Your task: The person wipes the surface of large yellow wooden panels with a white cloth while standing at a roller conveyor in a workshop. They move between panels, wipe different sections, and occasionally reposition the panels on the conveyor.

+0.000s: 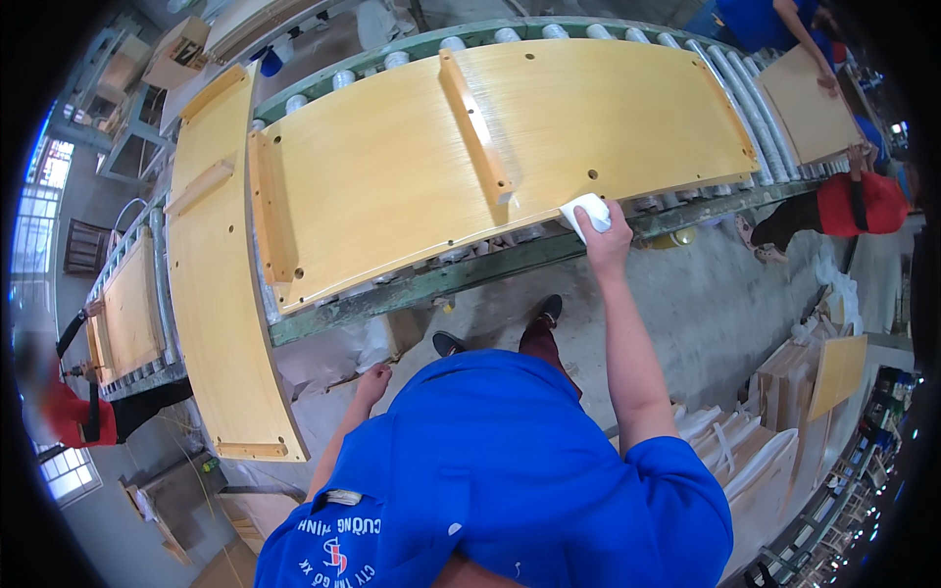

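A large pale wooden panel (pixel 392 147) lies on a roller conveyor in front of me, with wooden cleats (pixel 474 122) fixed across it and several dark holes along its edges. At the panel's near edge, right of the middle cleat, my right hand (pixel 610 245) grips a folded white cloth (pixel 588 213). The cloth touches the edge, close to one of the holes. Low at my left side hangs my left hand (pixel 371 382), away from the panel. Its fingers are curled in, and I see nothing in them.
The green conveyor frame (pixel 392 304) runs between me and the panel. A second cleated panel (pixel 211 284) lies crosswise at left. Two people in red work at left (pixel 74 407) and right (pixel 867 204); one in blue (pixel 774 24) handles a board (pixel 809 106). Stacked boards (pixel 750 456) stand behind me.
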The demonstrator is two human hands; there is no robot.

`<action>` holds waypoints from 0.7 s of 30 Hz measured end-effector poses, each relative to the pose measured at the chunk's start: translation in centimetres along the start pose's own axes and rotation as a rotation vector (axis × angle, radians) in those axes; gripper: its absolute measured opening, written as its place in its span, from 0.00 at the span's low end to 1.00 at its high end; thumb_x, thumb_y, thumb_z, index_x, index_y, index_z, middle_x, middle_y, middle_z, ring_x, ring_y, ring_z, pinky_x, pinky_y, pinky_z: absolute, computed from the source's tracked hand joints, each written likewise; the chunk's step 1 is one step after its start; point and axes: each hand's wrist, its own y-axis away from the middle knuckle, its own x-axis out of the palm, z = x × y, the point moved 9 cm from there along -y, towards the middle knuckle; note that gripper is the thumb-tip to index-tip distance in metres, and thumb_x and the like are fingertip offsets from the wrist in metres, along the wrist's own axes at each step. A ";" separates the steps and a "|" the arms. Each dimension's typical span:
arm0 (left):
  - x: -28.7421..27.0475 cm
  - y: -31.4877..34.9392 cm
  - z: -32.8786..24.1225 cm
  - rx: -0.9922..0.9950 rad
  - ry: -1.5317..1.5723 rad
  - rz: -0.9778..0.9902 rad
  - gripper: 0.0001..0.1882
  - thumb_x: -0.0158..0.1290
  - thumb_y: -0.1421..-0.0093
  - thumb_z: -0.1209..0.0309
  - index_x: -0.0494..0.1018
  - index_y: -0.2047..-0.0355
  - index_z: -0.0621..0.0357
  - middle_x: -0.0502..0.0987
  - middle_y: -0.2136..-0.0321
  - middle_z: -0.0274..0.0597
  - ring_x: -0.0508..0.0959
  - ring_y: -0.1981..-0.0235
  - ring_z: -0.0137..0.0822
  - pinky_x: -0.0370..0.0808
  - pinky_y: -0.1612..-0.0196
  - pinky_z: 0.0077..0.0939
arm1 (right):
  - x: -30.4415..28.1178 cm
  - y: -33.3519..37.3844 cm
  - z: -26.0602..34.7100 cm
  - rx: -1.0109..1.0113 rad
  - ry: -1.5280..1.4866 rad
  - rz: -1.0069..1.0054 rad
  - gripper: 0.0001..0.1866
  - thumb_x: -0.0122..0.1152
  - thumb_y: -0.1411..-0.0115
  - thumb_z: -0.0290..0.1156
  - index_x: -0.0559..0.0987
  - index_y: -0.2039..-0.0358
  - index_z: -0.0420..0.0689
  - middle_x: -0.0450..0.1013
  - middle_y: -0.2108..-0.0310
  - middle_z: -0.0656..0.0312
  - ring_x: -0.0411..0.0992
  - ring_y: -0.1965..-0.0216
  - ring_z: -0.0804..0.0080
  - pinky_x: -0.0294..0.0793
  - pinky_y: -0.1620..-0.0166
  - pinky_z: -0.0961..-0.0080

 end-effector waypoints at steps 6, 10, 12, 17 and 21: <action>1.5 -1.0 -3.3 0.070 -0.019 0.003 0.18 0.49 0.43 0.59 0.74 0.59 0.60 0.79 0.70 0.48 0.79 0.70 0.40 0.74 0.62 0.34 | -4.3 -2.8 -3.1 0.045 0.043 -0.085 0.17 0.68 0.50 0.36 0.76 0.65 0.38 0.76 0.71 0.53 0.76 0.69 0.67 0.73 0.64 0.72; 2.6 -1.7 -5.3 0.101 -0.028 0.030 0.18 0.49 0.42 0.59 0.74 0.59 0.61 0.79 0.69 0.48 0.79 0.70 0.40 0.74 0.62 0.33 | -5.0 -3.8 -4.0 0.050 0.056 -0.072 0.17 0.68 0.50 0.36 0.76 0.65 0.39 0.77 0.71 0.52 0.77 0.69 0.65 0.74 0.64 0.71; 2.8 -1.8 -6.4 0.142 -0.070 0.024 0.18 0.49 0.42 0.60 0.74 0.60 0.62 0.79 0.69 0.49 0.79 0.70 0.39 0.74 0.63 0.33 | -4.8 -4.0 -3.8 0.046 0.056 -0.058 0.17 0.68 0.50 0.37 0.76 0.65 0.39 0.77 0.71 0.52 0.77 0.69 0.64 0.74 0.64 0.71; 4.0 -2.1 -12.5 0.229 0.054 0.089 0.15 0.49 0.41 0.64 0.73 0.59 0.62 0.79 0.67 0.49 0.79 0.69 0.38 0.74 0.63 0.30 | -5.0 -4.8 -4.3 0.045 0.048 -0.003 0.17 0.68 0.50 0.37 0.76 0.65 0.39 0.77 0.72 0.52 0.77 0.69 0.64 0.74 0.65 0.71; 4.8 -1.0 -23.0 0.443 0.136 0.142 0.13 0.49 0.39 0.66 0.73 0.60 0.63 0.77 0.70 0.45 0.78 0.72 0.34 0.73 0.66 0.29 | -5.1 -5.3 -4.0 0.024 0.016 0.034 0.17 0.68 0.50 0.37 0.76 0.65 0.39 0.76 0.72 0.53 0.76 0.70 0.65 0.74 0.65 0.71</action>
